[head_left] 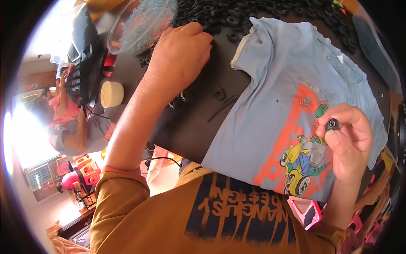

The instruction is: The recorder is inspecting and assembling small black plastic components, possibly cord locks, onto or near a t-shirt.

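My right hand (349, 137) pinches a small round black plastic part (332, 124) between thumb and fingers; a shiny ring shows in its middle. It is held above a light blue printed T-shirt (270, 97) spread on the dark table. My left hand (182, 51) reaches to the near edge of a pile of black plastic parts (211, 15). Its fingers are curled under, and the back of the hand hides their tips and anything in them. Small clear pieces (342, 72) lie in clusters on the shirt.
A clear round tub (146, 27) of tiny bluish pieces stands beside my left hand. A cream cup (112, 94) sits near the table's left edge. A few loose black parts (219, 93) and a thin dark strip (222, 109) lie between arm and shirt. Other people (69, 114) are at the left.
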{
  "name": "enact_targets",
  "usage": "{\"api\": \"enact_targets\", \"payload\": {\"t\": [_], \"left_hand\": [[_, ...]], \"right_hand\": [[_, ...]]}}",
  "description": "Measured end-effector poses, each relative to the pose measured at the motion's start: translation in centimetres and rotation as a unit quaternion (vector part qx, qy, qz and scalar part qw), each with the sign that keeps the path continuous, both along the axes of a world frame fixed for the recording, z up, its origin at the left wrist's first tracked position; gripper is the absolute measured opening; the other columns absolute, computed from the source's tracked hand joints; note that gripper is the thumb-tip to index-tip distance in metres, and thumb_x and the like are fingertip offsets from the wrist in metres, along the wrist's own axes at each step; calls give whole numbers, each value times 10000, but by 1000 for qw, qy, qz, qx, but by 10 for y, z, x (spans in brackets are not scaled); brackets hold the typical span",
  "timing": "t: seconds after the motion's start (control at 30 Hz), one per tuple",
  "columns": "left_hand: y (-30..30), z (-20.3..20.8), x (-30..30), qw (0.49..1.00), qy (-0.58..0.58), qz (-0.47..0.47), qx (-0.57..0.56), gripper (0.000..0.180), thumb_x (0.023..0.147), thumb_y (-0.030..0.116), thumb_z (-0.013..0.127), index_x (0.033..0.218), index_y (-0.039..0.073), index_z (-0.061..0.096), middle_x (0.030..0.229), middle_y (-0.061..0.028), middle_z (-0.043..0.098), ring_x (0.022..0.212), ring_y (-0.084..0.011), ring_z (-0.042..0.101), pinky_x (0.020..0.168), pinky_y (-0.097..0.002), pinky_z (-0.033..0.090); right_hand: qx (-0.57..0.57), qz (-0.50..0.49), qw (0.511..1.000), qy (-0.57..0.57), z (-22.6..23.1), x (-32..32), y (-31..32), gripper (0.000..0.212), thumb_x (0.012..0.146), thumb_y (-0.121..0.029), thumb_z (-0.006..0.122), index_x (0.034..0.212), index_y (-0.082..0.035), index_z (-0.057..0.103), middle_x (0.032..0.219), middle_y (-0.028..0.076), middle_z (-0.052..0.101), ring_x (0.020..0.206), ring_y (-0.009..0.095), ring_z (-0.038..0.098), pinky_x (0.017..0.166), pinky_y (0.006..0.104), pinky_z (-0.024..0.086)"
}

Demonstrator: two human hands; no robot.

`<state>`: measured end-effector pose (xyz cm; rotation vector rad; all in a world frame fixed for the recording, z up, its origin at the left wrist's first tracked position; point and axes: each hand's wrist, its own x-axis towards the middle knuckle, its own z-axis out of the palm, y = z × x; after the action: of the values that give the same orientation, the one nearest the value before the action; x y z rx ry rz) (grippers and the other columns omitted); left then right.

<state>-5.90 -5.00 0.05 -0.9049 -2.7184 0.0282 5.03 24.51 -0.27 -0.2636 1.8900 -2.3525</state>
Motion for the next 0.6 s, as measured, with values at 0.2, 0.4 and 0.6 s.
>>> {"api": "enact_targets", "payload": {"t": [0.2, 0.4, 0.6], "left_hand": [[24, 19, 24, 930, -234, 35, 282, 148, 807, 56, 555, 905, 4, 652, 777, -55, 555, 746, -156, 538, 687, -262, 413], [67, 37, 65, 689, -485, 11, 539, 240, 796, 144, 558, 921, -28, 668, 781, -19, 565, 644, -59, 427, 588, -183, 320], [87, 38, 72, 670, -532, -29, 516, 243, 796, 138, 594, 964, -18, 673, 818, -48, 593, 759, -107, 522, 687, -231, 394]], "right_hand": [[1, -8, 1000, 5, -3, 3, -2, 206, 759, 22, 607, 956, 7, 549, 894, 102, 578, 764, 129, 545, 697, 253, 448], [-3, -9, 1000, -5, -1, 3, -10, 230, 738, 1, 649, 941, 14, 540, 898, 117, 574, 746, 147, 551, 684, 256, 454], [-10, 16, 1000, 6, 2, 6, -4, 228, 732, 50, 663, 931, 20, 557, 915, 113, 584, 816, 160, 578, 733, 271, 469]]}}
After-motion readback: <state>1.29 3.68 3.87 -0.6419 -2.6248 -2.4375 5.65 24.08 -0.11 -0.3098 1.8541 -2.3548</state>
